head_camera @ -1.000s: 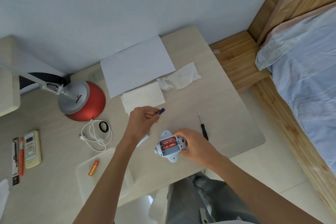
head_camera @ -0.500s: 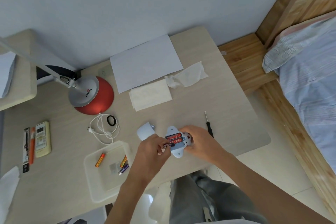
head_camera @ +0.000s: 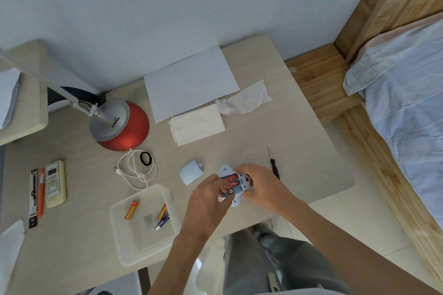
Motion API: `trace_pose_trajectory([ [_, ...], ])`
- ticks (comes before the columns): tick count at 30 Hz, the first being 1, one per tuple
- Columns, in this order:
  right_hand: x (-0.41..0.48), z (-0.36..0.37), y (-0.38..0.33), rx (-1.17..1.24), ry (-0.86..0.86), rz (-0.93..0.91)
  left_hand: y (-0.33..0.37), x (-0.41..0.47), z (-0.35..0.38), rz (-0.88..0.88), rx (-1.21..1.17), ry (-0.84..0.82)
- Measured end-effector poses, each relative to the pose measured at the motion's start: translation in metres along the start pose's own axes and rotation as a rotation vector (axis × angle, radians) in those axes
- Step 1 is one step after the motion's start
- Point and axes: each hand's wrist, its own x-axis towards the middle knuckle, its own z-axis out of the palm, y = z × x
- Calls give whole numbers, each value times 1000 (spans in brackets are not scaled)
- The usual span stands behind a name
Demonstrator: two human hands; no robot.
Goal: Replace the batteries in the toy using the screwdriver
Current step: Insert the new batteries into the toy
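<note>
A pale blue toy (head_camera: 236,200) lies belly-up near the desk's front edge, its battery bay open with two red batteries (head_camera: 230,180) showing. My right hand (head_camera: 263,185) grips the toy from the right. My left hand (head_camera: 209,195) pinches a dark battery (head_camera: 229,192) with its end at the bay's near slot. The toy's blue battery cover (head_camera: 191,172) rests on the desk just left of the toy. A black screwdriver (head_camera: 273,165) lies to the right, partly behind my right hand.
A clear plastic tray (head_camera: 119,227) at the front left holds an orange battery (head_camera: 131,210) and two more batteries (head_camera: 163,217). Further back are a red lamp base (head_camera: 127,136), a white cable (head_camera: 134,170), a remote (head_camera: 55,183), paper (head_camera: 191,81) and tissues (head_camera: 199,124). A bed (head_camera: 407,115) stands on the right.
My left hand came down from above the desk with the dark battery and brought it to the toy's open bay. My right hand kept hold of the toy.
</note>
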Motion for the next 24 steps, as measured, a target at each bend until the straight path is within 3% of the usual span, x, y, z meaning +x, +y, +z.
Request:
trace_pose_trajectory([
  [9, 2, 1, 0, 12, 4, 2, 9, 1, 14, -69, -149, 1],
  [24, 2, 1, -2, 33, 3, -7, 4, 11, 22, 26, -19, -6],
])
